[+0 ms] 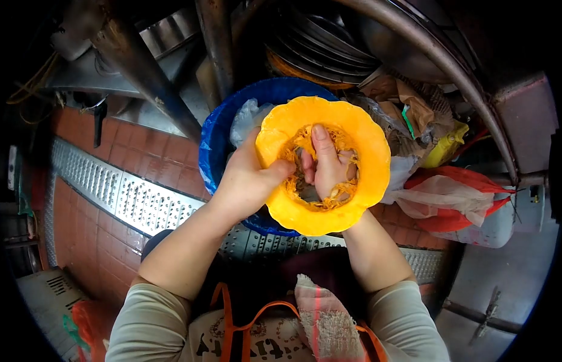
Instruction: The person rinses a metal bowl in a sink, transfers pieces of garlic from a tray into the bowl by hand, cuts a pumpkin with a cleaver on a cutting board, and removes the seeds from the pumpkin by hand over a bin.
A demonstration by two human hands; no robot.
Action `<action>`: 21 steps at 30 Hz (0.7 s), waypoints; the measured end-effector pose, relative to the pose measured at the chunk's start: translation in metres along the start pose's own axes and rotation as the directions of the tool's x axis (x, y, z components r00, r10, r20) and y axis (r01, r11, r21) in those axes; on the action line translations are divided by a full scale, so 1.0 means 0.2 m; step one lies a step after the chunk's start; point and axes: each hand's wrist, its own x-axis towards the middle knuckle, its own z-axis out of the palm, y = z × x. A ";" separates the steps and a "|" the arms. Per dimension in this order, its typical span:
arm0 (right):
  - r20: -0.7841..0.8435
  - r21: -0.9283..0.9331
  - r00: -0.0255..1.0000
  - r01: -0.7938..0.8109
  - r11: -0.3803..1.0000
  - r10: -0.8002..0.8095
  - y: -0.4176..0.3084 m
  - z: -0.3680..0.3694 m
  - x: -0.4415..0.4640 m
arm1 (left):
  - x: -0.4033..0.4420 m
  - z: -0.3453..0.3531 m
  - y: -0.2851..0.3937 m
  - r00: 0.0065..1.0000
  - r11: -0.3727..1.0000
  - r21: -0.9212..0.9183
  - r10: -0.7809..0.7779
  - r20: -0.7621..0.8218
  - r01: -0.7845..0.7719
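A thick orange pumpkin ring (368, 142) with a scalloped edge is held up over a blue-lined bin (217, 123). My left hand (251, 175) grips its left side, thumb over the inner rim and fingers behind. My right hand (329, 160) reaches through the hollow from below, thumb up and fingers curled among stringy pulp (338, 196) and seeds that line the opening. Whether those fingers hold loose pulp is hard to make out. Inside the bin, a clear plastic bag (248, 120) shows to the left of the pumpkin.
Stacked metal pans (323, 45) stand behind the bin. Crumpled brown paper (414, 99) and a red-and-white bag (453, 199) lie to the right. A perforated metal drain cover (142, 199) crosses the red tile floor (124, 145). Metal pipes (148, 78) rise at the upper left.
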 end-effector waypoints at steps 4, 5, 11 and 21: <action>-0.079 0.095 0.997 0.029 0.995 -0.021 0.04 0.05 0.01 | 0.00 0.00 0.03 1.000 0.995 -0.098 -0.016 0.000 0.016; -0.069 0.078 0.997 0.042 0.996 -0.036 0.05 0.05 0.01 | 0.00 0.00 0.04 1.000 0.989 -0.149 -0.021 0.009 0.022; 0.124 -0.282 0.986 0.143 0.949 -0.112 0.10 -0.06 0.05 | -0.01 -0.02 0.07 0.997 0.939 -0.337 -0.075 -0.027 0.062; 0.246 -0.928 0.923 0.136 0.347 0.297 0.01 -0.12 0.07 | 0.02 -0.15 0.13 0.968 0.831 -0.547 -0.044 -0.246 -0.101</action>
